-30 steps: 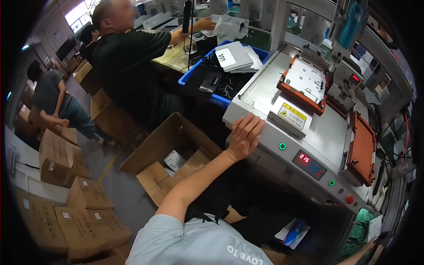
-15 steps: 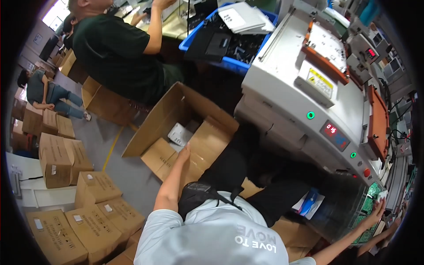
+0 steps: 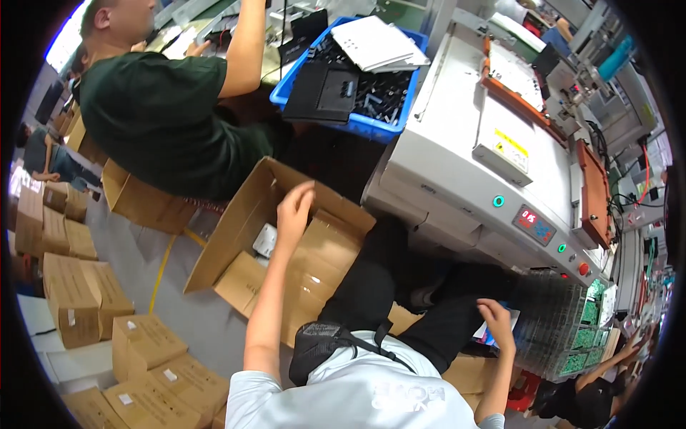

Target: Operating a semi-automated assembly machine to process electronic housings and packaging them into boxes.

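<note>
I can't tell whether the left fingers (image 3: 303,194) touch the carton (image 3: 230,236); the wrist (image 3: 285,247) partly hides a white plate (image 3: 265,240). The right fingers (image 3: 489,307) partly cover a blue-and-white item (image 3: 488,338). The top edge cuts a co-worker's raised forearm (image 3: 245,53). Small black parts (image 3: 384,96) blur together on my feed.

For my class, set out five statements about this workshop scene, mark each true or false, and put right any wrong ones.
1. White panels lie on top of the blue bin. True.
2. The right hand is touching the blue bin. False: it is beside the person's black trouser leg, well away from the bin.
3. In the picture, the left hand shows against the open cardboard box. True.
4. The machine's red button is left of both green-lit buttons. False: it is to their right.
5. The co-worker at upper left wears a white top. False: the top is dark.
</note>
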{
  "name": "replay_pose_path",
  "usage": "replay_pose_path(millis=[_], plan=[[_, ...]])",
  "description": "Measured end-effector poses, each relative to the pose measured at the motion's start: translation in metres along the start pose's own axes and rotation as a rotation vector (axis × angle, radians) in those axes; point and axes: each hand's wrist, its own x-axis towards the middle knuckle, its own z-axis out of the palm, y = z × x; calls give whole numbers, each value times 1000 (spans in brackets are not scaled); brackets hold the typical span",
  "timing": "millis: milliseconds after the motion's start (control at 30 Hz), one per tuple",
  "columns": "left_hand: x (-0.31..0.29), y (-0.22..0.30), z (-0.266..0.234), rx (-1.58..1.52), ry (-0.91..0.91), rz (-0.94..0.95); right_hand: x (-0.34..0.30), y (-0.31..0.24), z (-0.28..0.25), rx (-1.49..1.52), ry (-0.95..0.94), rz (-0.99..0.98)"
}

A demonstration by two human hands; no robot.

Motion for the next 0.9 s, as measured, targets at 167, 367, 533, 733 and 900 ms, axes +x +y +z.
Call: replay_pose_path(millis=[167, 367, 533, 733, 900], plan=[[136, 127, 49, 68, 202, 540, 2, -2, 41, -18, -52, -192], [275, 128, 117, 169, 355, -44, -2, 10, 67, -90, -27, -199], [320, 96, 115, 13, 76, -226, -5, 15, 74, -98, 16, -138], [324, 130, 109, -688, -47, -337, 13, -6, 70, 70, -36, -146], [300, 164, 80, -930, -167, -293, 49, -77, 71, 20, -85, -458]])
